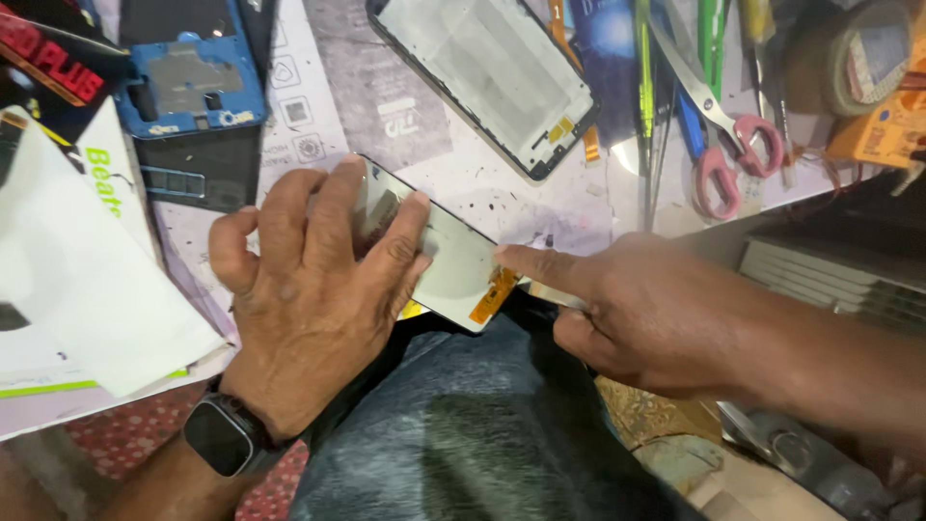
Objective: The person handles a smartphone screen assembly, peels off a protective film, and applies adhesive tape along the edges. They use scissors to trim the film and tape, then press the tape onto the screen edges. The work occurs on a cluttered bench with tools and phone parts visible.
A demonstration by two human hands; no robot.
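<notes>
A loose phone screen panel [453,265] with an orange flex cable [493,297] lies at the front edge of the worktable. My left hand [309,299] presses flat on its left half, fingers spread over the glass; a dark watch sits on that wrist. My right hand [637,314] comes in from the right, its forefinger tip touching the panel's right end beside the flex cable. The panel's left part is hidden under my left hand.
Another screen assembly in a black frame [492,72] lies at the top middle, and a blue phone housing [193,82] at the top left. Pink-handled scissors [733,145], a roll of tape [863,58] and several tools lie at the right. White cardboard packaging [77,280] sits left.
</notes>
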